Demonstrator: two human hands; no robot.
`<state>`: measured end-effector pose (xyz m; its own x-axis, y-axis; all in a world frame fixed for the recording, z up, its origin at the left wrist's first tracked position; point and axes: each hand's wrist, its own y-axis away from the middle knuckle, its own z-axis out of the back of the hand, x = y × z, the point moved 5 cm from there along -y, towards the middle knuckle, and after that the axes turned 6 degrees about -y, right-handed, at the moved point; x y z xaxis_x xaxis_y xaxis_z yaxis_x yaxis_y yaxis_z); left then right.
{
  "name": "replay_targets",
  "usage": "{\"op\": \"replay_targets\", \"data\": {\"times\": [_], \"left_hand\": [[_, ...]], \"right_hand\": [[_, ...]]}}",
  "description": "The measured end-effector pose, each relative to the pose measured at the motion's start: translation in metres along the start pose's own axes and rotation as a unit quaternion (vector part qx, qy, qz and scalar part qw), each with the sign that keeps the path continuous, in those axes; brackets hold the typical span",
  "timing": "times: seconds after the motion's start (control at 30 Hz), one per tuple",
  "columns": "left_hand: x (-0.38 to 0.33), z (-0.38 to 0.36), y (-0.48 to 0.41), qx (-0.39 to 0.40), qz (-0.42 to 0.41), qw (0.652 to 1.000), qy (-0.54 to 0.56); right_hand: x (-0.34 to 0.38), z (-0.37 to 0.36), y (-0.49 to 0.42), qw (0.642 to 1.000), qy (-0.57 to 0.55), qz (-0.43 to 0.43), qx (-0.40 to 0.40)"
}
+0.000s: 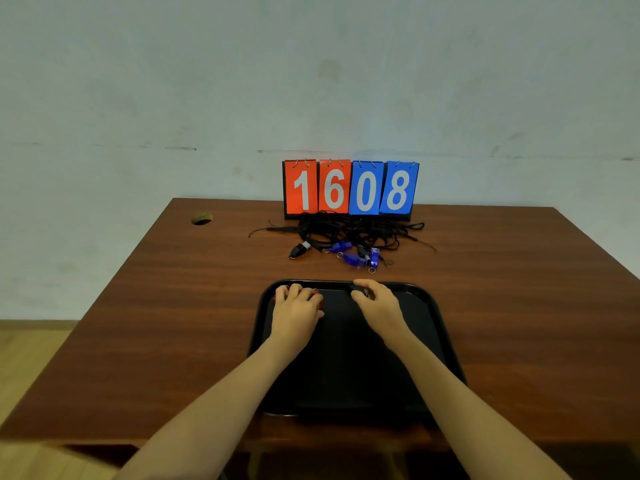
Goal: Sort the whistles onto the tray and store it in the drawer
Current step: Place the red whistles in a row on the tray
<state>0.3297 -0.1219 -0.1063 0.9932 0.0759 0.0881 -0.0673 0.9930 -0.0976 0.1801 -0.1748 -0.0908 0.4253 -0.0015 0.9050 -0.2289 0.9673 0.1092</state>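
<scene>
A black tray lies on the brown table in front of me. My left hand sits over the tray's far left corner, its fingers curled on red whistles that show only at the hand's edges. My right hand is at the tray's far rim, thumb and fingers pinching a small dark whistle that is hard to make out against the tray. Beyond the tray lie a black whistle with a grey band and several blue whistles.
A tangle of black lanyard cords lies behind the loose whistles. A flip scoreboard reading 1608 stands at the table's back edge against the wall. There is a round cable hole at the far left of the table.
</scene>
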Motion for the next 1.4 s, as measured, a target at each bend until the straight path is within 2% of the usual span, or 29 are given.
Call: {"op": "replay_targets", "data": {"times": [0.2, 0.4, 0.57, 0.73, 0.87, 0.97, 1.1, 1.4], "left_hand": [[0.007, 0.000, -0.006, 0.011, 0.011, 1.000, -0.002], [0.009, -0.001, -0.008, 0.025, 0.009, 1.000, 0.006], [0.011, 0.000, -0.011, 0.025, 0.009, 1.000, 0.015], [0.019, 0.000, -0.004, 0.017, 0.012, 0.998, 0.056], [0.032, -0.001, 0.009, -0.024, 0.039, 0.998, 0.047], [0.040, -0.006, 0.013, -0.014, 0.056, 0.998, 0.033], [0.039, -0.006, 0.010, -0.005, 0.056, 0.998, 0.027], [0.038, -0.006, 0.010, -0.014, 0.048, 0.998, 0.044]], "right_hand": [[-0.003, -0.004, -0.002, 0.997, -0.078, -0.028, 0.008], [0.002, -0.008, -0.010, 0.997, -0.075, -0.025, 0.023], [0.004, -0.010, -0.010, 0.999, -0.052, -0.005, 0.000], [-0.001, -0.017, -0.011, 0.989, -0.119, -0.078, 0.025], [-0.004, -0.022, -0.012, 0.992, -0.049, -0.109, 0.038], [-0.005, -0.024, -0.012, 0.989, -0.020, -0.135, 0.056], [0.000, -0.028, -0.010, 0.991, -0.013, -0.109, 0.077], [-0.001, -0.025, -0.011, 0.998, 0.040, -0.046, 0.030]]}}
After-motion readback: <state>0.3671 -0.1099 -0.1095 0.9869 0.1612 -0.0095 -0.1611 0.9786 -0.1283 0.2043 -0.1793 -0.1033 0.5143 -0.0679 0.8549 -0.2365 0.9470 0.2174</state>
